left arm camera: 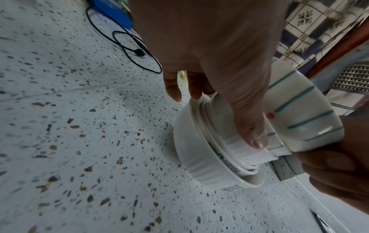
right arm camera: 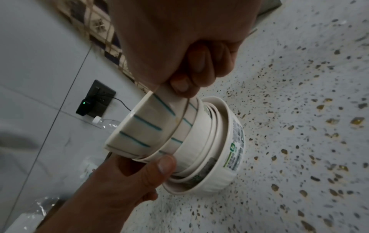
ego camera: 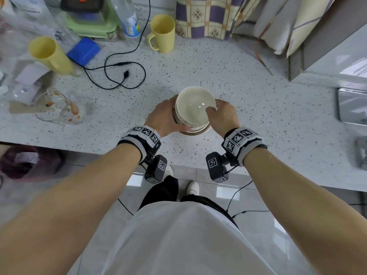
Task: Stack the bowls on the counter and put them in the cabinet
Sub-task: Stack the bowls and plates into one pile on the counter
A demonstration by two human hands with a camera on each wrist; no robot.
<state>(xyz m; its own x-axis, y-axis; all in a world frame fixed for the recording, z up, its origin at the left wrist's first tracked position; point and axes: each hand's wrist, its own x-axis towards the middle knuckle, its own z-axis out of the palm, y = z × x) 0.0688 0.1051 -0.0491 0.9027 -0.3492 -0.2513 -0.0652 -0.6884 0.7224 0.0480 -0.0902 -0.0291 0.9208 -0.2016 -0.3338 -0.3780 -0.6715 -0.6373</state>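
Note:
A stack of several nested white bowls (ego camera: 193, 110) stands on the speckled counter (ego camera: 258, 116) near its front edge. The top bowl (right arm camera: 143, 130) has teal stripes and sits tilted in the stack. The wide bottom bowl (right arm camera: 229, 149) carries a printed label and rests on the counter. My left hand (ego camera: 174, 114) grips the left side of the stack, its thumb (left arm camera: 249, 126) pressed along the upper bowls. My right hand (ego camera: 214, 110) pinches the top bowl's rim on the right, fingertips (right arm camera: 181, 86) curled against its wall.
Behind the stack lie a looped black cable (ego camera: 119, 74), a blue box (ego camera: 83, 50), two yellow mugs (ego camera: 161, 33) (ego camera: 50, 54) and a plastic bottle (ego camera: 129, 18). A stained glass jug (ego camera: 57, 108) stands at the left. A metal object (ego camera: 351, 106) sits at the right edge.

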